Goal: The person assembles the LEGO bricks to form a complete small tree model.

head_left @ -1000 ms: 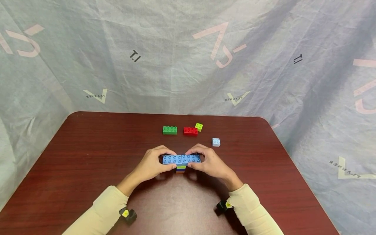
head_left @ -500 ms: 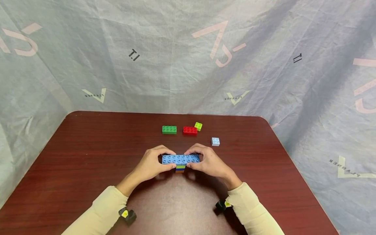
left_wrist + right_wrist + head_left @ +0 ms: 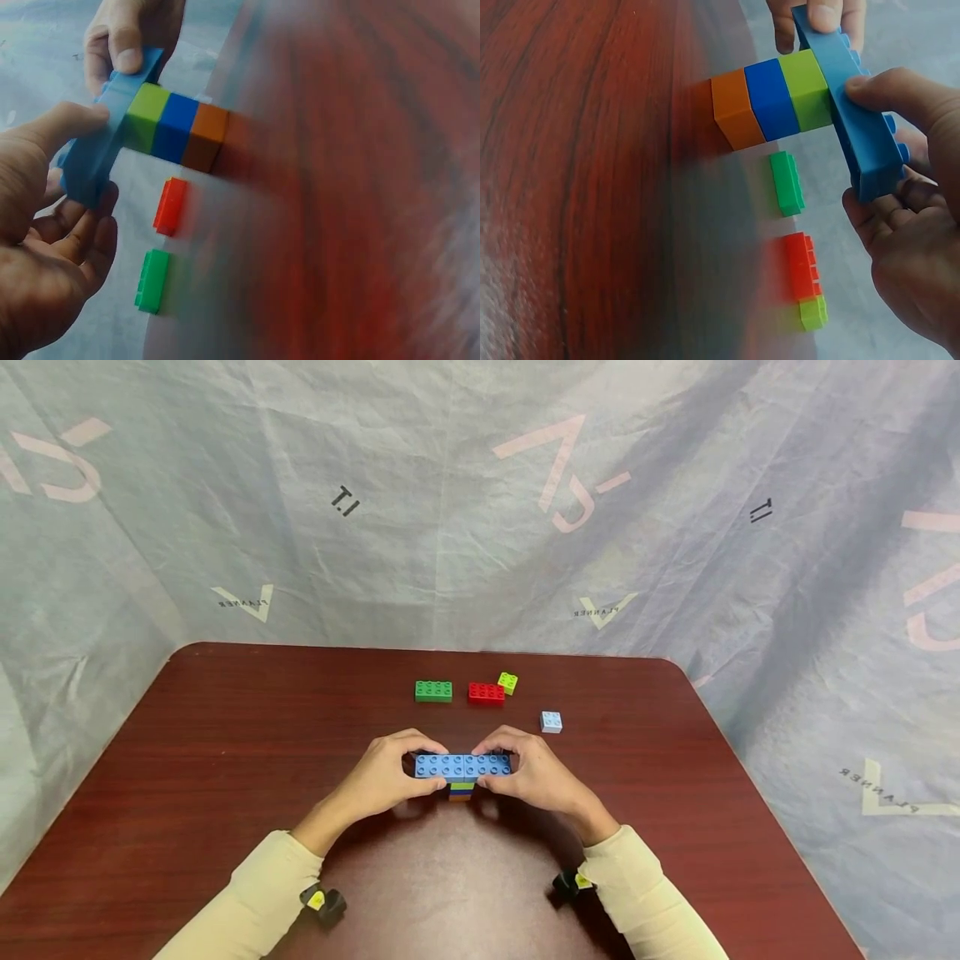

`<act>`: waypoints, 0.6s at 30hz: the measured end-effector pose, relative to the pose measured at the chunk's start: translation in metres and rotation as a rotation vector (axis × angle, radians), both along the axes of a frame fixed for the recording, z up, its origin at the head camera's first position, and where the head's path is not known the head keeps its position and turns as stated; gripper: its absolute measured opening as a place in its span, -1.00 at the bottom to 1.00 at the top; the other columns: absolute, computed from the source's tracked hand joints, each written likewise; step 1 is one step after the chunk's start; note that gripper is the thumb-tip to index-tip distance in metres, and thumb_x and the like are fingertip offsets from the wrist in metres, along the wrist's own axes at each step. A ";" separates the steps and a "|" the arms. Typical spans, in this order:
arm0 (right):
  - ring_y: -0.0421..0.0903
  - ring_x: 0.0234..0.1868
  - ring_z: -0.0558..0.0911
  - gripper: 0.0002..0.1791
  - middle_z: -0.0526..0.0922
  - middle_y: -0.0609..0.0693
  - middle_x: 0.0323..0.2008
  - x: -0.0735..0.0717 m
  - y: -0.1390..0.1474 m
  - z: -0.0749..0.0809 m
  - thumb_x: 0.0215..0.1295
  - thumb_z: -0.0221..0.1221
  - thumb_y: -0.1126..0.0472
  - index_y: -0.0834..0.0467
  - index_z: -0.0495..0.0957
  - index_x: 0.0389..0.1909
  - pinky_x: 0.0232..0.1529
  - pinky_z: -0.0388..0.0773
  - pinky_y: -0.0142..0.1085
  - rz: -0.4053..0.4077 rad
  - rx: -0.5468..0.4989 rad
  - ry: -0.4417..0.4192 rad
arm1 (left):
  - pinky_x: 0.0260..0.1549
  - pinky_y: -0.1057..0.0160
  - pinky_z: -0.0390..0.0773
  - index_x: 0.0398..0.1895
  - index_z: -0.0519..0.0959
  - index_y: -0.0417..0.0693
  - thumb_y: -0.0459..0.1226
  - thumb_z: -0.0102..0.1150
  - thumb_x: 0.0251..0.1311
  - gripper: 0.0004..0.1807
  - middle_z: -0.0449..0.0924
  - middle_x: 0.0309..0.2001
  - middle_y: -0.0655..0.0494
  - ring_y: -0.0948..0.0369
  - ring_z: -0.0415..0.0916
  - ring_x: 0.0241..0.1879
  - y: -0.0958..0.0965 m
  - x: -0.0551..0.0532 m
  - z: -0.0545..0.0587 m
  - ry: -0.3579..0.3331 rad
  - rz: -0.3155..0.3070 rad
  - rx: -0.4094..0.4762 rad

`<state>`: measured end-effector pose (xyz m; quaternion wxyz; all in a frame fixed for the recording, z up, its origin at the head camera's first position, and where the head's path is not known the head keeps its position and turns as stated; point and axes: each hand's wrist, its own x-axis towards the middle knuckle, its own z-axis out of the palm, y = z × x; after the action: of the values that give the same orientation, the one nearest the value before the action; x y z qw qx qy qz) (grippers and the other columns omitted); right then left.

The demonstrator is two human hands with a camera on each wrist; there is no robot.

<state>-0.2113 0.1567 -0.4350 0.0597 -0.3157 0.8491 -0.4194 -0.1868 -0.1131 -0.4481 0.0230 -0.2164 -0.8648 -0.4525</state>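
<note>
Two long blue toy building bricks lie end to end on top of a short column. My left hand [image 3: 378,778] holds the left blue brick [image 3: 439,767], thumb on the near side and fingers on the far side. On the right blue brick [image 3: 487,765], my right hand [image 3: 536,772] has the same kind of grip. Beneath their meeting ends stand a lime green brick [image 3: 805,90], a dark blue brick [image 3: 772,97] and, lowest on the table, an orange brick [image 3: 737,109]. Both outer ends of the blue bricks overhang this column.
Behind the hands on the dark red table [image 3: 225,752] lie a green brick [image 3: 433,692], a red brick [image 3: 486,694] with a small lime brick [image 3: 507,683] at its corner, and a pale blue brick [image 3: 551,722]. A grey cloth [image 3: 375,543] hangs behind the table.
Both hands stay on the blue bricks and the column stands as before. My left thumb has slid slightly to the left along its brick's near side.
</note>
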 end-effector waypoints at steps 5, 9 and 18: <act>-0.17 -0.26 0.57 -0.63 0.68 -0.11 -0.06 -0.002 0.001 -0.001 0.16 0.51 0.21 -0.05 0.69 -0.02 -0.35 0.52 -0.38 0.013 -0.011 -0.025 | -0.19 0.20 0.61 -0.08 0.74 0.16 -0.17 0.61 0.01 -0.64 0.70 -0.13 0.26 0.26 0.54 -0.19 -0.007 -0.001 0.003 -0.014 -0.005 -0.012; -0.14 -0.15 0.59 -0.64 0.69 -0.04 -0.03 -0.008 0.006 0.001 0.22 0.47 0.16 0.01 0.68 0.04 -0.23 0.57 -0.38 0.065 -0.017 -0.067 | -0.21 0.21 0.61 -0.07 0.74 0.15 -0.17 0.60 0.02 -0.64 0.69 -0.15 0.25 0.26 0.54 -0.21 -0.008 -0.001 0.003 -0.014 -0.014 -0.016; -0.03 -0.02 0.67 -0.68 0.67 0.33 0.11 -0.053 0.016 -0.007 0.39 0.29 0.30 0.26 0.64 0.13 -0.02 0.61 -0.42 -0.134 -0.203 -0.172 | -0.26 0.31 0.56 -0.09 0.74 0.15 -0.17 0.58 0.03 -0.66 0.68 -0.15 0.24 0.21 0.54 -0.22 -0.007 -0.002 0.004 -0.017 -0.010 -0.026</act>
<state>-0.2640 0.1730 -0.4423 0.0718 -0.2258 0.8133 -0.5314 -0.1883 -0.1196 -0.4440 0.0104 -0.2170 -0.8697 -0.4432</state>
